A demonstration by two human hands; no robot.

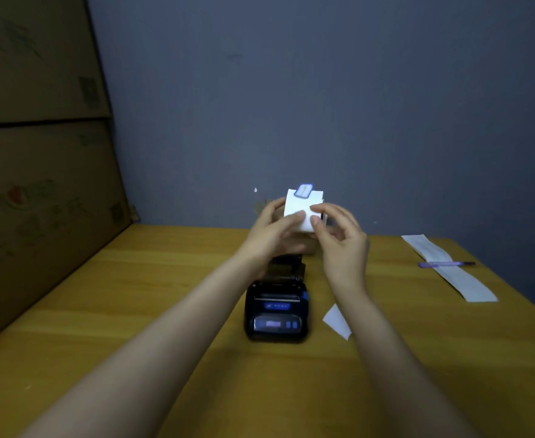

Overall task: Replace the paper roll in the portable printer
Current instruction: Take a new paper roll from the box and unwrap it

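Observation:
A black portable printer lies on the wooden table in the middle, its lid swung open toward the far side. Above and behind it both hands hold up a white paper roll with a blue-edged sticker on its loose end. My left hand grips the roll from the left, thumb on the paper. My right hand pinches its right side with thumb and forefinger. The body of the roll is mostly hidden by my fingers.
A long strip of white paper lies at the right of the table with a purple pen across it. A small torn paper scrap sits just right of the printer. Stacked cardboard boxes stand along the left edge.

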